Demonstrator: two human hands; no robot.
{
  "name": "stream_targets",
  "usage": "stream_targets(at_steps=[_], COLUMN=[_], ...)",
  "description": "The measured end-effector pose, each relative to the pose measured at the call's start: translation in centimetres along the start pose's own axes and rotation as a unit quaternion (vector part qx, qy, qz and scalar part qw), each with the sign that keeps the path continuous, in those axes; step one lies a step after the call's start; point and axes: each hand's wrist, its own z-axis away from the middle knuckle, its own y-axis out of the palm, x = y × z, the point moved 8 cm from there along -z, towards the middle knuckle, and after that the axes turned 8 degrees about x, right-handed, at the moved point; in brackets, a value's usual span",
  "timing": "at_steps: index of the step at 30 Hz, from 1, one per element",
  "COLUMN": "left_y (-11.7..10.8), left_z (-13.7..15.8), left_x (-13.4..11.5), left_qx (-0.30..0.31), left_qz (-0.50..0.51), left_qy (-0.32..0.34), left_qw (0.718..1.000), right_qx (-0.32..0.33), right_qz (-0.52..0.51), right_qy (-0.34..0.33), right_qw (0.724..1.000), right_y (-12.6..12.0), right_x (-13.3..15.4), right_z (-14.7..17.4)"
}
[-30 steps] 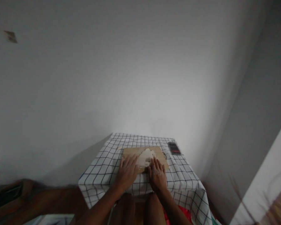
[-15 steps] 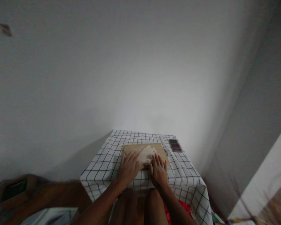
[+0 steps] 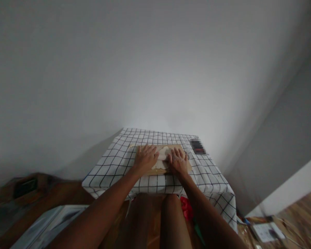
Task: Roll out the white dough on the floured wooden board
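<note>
A sheet of pale dough (image 3: 159, 165) lies on a wooden board (image 3: 180, 147). Across it, between my hands, runs a pale bar (image 3: 163, 154) that looks like a rolling pin or a rolled-up piece of dough; I cannot tell which. My left hand (image 3: 145, 157) rests palm down over the bar's left end, fingers stretched forward and apart. Over the right end my right hand (image 3: 178, 159) lies in the same way, with whitish smears on its back. What is under both palms is hidden.
A black-and-white checked cloth (image 3: 114, 162) covers the small table, which stands against the wall (image 3: 155, 86). A small bit of dough (image 3: 132, 145) lies left of the board. To the right is a blurred-out dark object (image 3: 197, 146). Something red (image 3: 186, 208) shows below the table edge.
Both hands have moved away from me, from the board's near edge to its far half. Dough now shows on the near side of the pale bar. The view has tilted down slightly.
</note>
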Motion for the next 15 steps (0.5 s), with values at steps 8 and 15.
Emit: stream_targets(at_steps=[8,15], left_y=[1.7,4.5], left_z=[-4.0,-8.2], left_x=[1.0,2.5], left_qx=[0.044,0.053], left_qz=[0.002,0.029], left_qy=[-0.016,0.001], left_qw=[0.999,0.998], right_qx=[0.046,0.061], right_qz=[0.041,0.001], right_qy=[-0.01,0.011], right_qw=[0.998,0.998], right_y=[-0.9,0.5], right_x=[0.3,-1.1], right_z=[-3.7,-9.3])
